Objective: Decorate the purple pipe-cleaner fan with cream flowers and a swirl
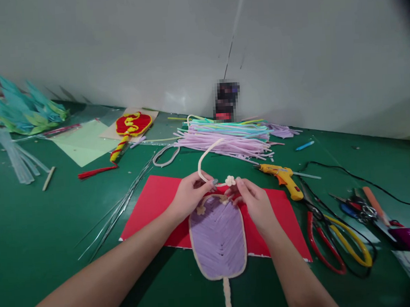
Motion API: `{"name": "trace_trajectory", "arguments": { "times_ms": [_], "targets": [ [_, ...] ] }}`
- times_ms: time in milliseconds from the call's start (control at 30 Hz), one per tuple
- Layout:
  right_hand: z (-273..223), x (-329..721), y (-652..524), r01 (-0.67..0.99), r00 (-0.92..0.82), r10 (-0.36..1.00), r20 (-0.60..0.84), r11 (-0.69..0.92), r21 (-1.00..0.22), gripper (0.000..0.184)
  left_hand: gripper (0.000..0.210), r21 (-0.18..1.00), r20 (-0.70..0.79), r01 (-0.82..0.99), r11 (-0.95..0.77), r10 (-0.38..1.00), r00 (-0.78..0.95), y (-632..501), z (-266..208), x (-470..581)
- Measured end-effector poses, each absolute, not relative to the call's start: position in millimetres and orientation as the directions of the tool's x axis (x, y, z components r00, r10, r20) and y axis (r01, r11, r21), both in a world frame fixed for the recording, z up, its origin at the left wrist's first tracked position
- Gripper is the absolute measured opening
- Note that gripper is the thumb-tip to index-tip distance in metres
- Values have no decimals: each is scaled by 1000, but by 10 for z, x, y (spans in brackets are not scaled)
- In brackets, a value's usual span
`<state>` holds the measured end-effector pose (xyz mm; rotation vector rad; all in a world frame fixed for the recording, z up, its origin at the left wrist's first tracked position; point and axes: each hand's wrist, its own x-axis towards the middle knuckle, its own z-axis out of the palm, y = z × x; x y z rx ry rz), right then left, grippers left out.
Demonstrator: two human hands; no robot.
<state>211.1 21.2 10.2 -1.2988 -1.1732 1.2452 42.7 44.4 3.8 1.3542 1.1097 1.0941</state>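
Between my hands is a cream pipe cleaner (201, 165) that curves upward at its free end and carries a small cream flower (230, 180) at the other. My left hand (196, 193) pinches the stem with thumb and fingers. With thumb and fingertips, my right hand (254, 200) grips the flower's edge. Just below lies a purple hand fan (218, 240) with a cream rim and a twisted cream handle (227, 296); cream flowers sit along its top, partly behind my fingers. The fan overlaps a red sheet (159, 197).
Pink and teal pipe cleaners (225, 138) are heaped at the back. On the right lie a yellow glue gun (284, 179), scissors, and red- and yellow-handled pliers (324, 243). Thin wires (120, 210), glue sticks (14, 156) and a red-and-yellow fan (133, 124) are on the left.
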Motion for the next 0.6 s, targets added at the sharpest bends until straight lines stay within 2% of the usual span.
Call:
{"name": "trace_trajectory", "arguments": {
  "times_ms": [167,400,600],
  "targets": [
    [128,2063,201,-27,64,991,-121,-120,-992,32,18,996,42,70,-56,983,180,450,16,429],
    [70,2040,209,-205,-13,988,-154,-153,-967,35,14,996,29,79,-45,980,196,450,-3,422],
    [88,2037,202,-208,38,989,-145,-134,-969,28,19,998,13,62,-25,984,177,454,16,424]
  ]
}}
